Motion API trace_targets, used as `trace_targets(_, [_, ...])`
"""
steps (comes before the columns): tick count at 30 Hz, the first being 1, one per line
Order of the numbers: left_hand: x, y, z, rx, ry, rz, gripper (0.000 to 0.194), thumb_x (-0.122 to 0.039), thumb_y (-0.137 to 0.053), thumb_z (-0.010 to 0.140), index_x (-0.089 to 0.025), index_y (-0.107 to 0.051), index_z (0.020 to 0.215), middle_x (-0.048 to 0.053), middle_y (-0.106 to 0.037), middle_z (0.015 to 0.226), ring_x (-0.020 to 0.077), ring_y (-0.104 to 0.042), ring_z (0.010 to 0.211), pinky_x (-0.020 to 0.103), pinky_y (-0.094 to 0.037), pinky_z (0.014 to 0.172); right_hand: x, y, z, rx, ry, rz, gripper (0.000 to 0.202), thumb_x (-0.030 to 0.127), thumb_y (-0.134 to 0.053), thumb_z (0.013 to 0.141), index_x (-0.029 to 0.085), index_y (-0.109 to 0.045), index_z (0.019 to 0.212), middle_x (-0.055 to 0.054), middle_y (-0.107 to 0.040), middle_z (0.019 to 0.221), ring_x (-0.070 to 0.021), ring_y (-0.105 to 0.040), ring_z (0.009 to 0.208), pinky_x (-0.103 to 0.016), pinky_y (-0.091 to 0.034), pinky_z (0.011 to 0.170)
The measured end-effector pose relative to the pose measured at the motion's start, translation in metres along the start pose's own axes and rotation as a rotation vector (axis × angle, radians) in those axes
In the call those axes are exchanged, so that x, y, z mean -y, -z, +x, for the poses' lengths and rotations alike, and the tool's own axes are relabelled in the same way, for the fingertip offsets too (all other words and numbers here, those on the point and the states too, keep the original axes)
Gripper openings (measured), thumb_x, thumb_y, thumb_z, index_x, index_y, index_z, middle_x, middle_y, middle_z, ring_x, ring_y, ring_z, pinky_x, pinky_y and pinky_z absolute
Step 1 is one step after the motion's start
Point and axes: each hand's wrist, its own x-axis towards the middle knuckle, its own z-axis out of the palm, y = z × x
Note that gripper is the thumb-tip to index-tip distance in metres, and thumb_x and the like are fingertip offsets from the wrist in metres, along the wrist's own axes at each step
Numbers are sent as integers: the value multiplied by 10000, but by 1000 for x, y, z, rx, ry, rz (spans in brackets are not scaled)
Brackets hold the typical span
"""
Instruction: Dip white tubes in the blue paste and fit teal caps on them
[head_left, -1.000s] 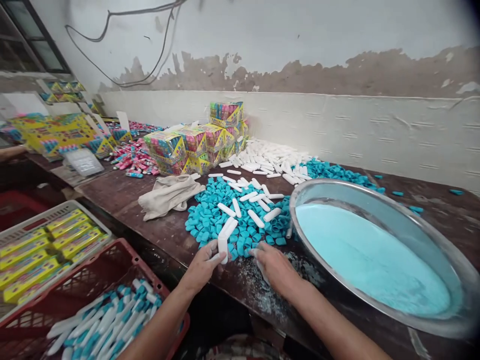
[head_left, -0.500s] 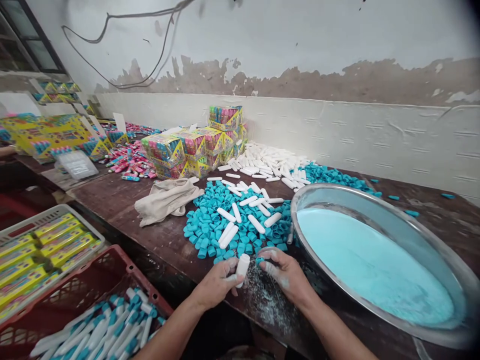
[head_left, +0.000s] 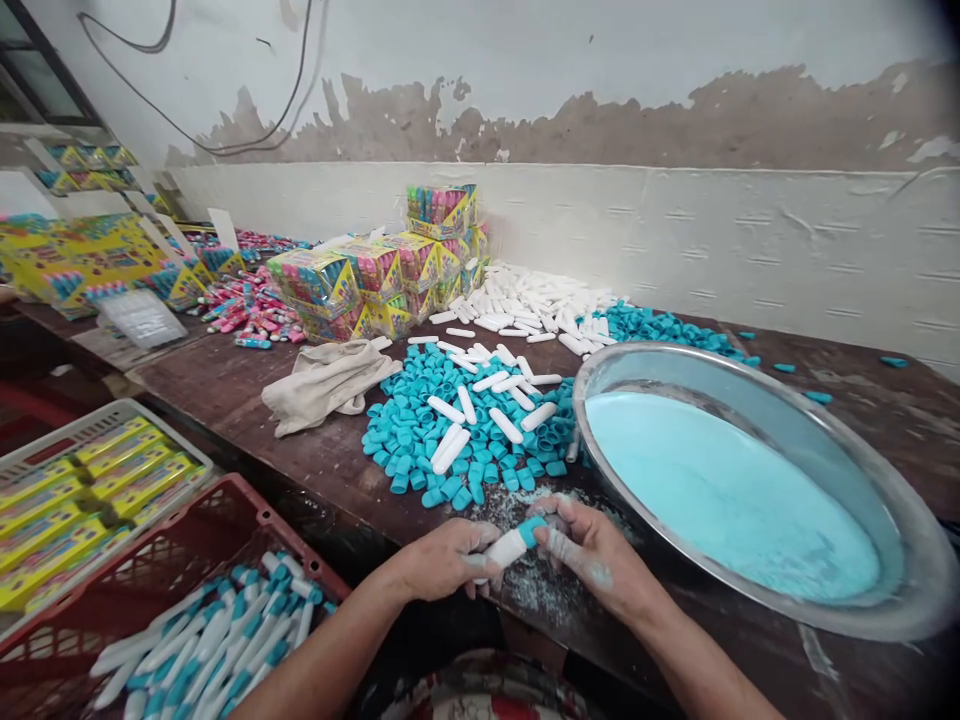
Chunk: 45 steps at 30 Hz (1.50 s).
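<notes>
My left hand [head_left: 455, 556] is closed around a white plastic tube [head_left: 505, 549], held tilted over the table's front edge. On the tube's upper end sits a blue cap [head_left: 530, 531], pinched by the fingers of my right hand [head_left: 589, 548]. White powder coats the fingertips of both hands. Just beyond them spreads a heap of blue caps [head_left: 420, 425], with several white tubes [head_left: 506, 426] lying on top. To the right stands a large metal basin [head_left: 589, 440] holding light blue powder [head_left: 720, 500].
A red crate [head_left: 247, 500] of capped tubes [head_left: 217, 640] and a grey crate [head_left: 19, 450] of yellow packs stand at lower left. A cloth [head_left: 326, 385] lies left of the caps. Stacked yellow boxes [head_left: 382, 280] and piled white tubes [head_left: 540, 300] are farther back.
The blue cap in my right hand has come onto the end of the white tube, and my hands have drawn together. The view has tipped slightly downward.
</notes>
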Motion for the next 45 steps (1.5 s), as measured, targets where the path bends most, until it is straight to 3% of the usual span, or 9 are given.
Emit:
trace_targets(2, [-2,-3,-1,-21,-14,115,116,-278,-457,735,-166,-485,739,-26,-495,610,109,-470,523,206,-377,488,2,2,-1,39,-28,4,301,436,-591,732,161,-533,841,55,-482,548,-66,-390,436,-193,-316,436])
trace_targets(7, [-2,-17,4,-265,-97,690,254,-429,-472,792,-179,-517,774,11,-557,677,150,-507,615,225,-351,553,6,6,-6,136,-90,47,248,388,-599,718,153,-520,723,51,-520,540,-51,-389,399,-180,-318,414])
trace_targets(12, [8,-26,16,-280,4,1000,369,-513,-470,771,-172,-580,858,91,-632,711,239,-592,653,276,-394,574,5,3,-10,156,-186,43,196,340,-576,681,157,-506,665,56,-530,489,-51,-380,359,-175,-305,383])
trace_targets(20, [1,-26,22,-238,36,896,280,-428,-493,759,-187,-635,777,94,-664,722,239,-622,692,263,-415,572,8,-14,-7,8,-122,-64,66,202,-481,617,191,-438,568,62,-491,425,-67,-347,374,-186,-263,401])
trace_targets(26, [2,-29,27,-355,48,895,253,-400,-489,749,-191,-631,757,89,-665,700,215,-604,636,251,-384,527,6,-10,-1,-24,-34,-240,105,181,-475,646,198,-418,559,47,-461,455,-107,-411,472,-218,-326,491])
trace_targets(33, [19,-22,4,-435,52,877,334,-496,-483,762,-186,-607,780,80,-667,728,214,-616,655,240,-377,535,14,-22,7,161,30,-362,64,149,-430,649,188,-452,603,25,-506,563,-124,-456,562,-228,-347,548])
trace_targets(39, [20,-18,-7,-423,102,980,268,-402,-442,793,-178,-590,808,90,-656,727,224,-617,669,253,-393,558,-5,-42,10,45,48,-446,117,86,-417,633,193,-463,621,57,-447,505,-101,-402,505,-204,-324,506])
trace_targets(42, [25,-13,-11,-424,113,992,213,-351,-457,778,-183,-587,799,88,-657,728,224,-615,665,254,-388,561,-3,-41,12,161,76,-364,94,115,-445,681,183,-494,639,48,-493,540,-93,-432,514,-195,-354,516])
trace_targets(45, [33,1,-22,-583,156,842,238,-401,-467,781,-189,-576,782,67,-649,698,212,-602,643,244,-369,554,5,-32,24,244,127,-336,154,195,-429,779,173,-564,850,12,-591,667,-104,-488,529,-209,-398,522])
